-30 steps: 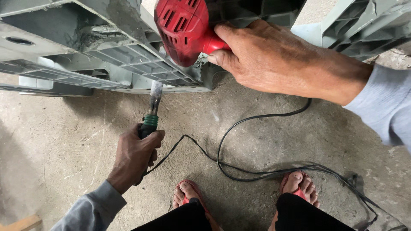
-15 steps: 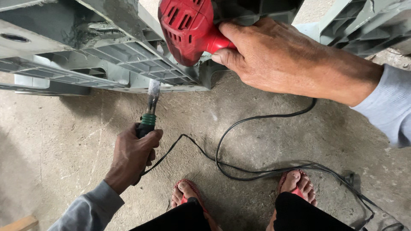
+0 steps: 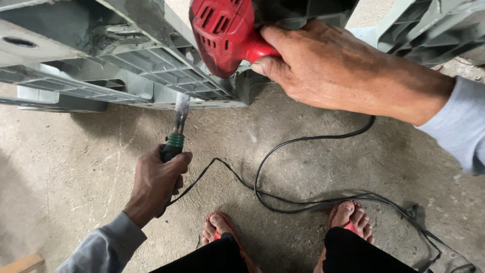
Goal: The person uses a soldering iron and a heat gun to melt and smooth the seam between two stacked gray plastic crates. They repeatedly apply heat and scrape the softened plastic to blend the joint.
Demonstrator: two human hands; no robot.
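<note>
Both grips clamped: left hand on the heat tool, right hand on the red power tool.
Your sandalled feet stand just beside the looping black cord; you could snag it and jerk either tool against the grey plastic pallet.

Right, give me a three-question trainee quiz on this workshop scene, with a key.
1. True or false: the right hand grips a red power tool.
2. What does the left hand hold? A) a green-collared tool with a metal tip B) a paintbrush C) a tape measure
3. Fill in: black cables lie on the concrete ____ in front of the person's feet.

Key
1. True.
2. A; its tip points at the edge of the grey plastic pallet.
3. Floor.
</note>
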